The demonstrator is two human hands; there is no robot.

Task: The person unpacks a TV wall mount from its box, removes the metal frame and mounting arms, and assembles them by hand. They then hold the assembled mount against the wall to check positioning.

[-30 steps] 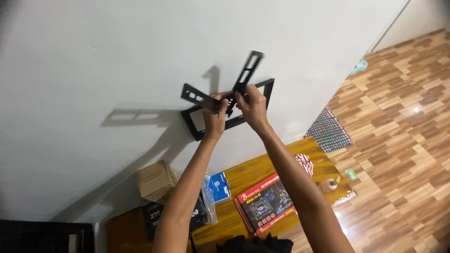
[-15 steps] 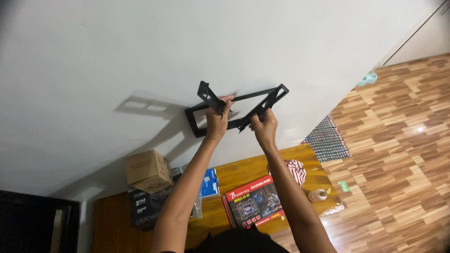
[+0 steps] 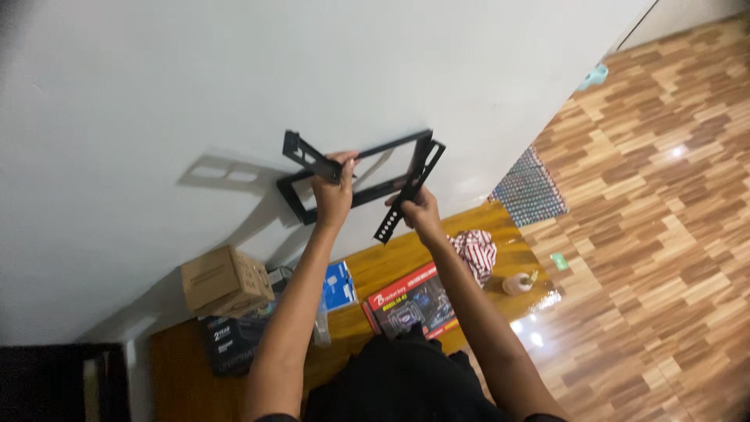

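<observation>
The black metal bracket (image 3: 367, 176) is pressed against the white wall (image 3: 156, 86), left hand (image 3: 332, 199) clamped on its upper arm, right hand (image 3: 422, 212) gripping the slotted bar; a slipping grip could drop it onto the desk (image 3: 391, 258).

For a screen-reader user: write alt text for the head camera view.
Two bare hands hold a black metal wall-mount bracket against a white wall: the left hand grips one slotted arm, the right hand the other. Below, a wooden table carries a cardboard box, a red product box and a striped cloth.
</observation>
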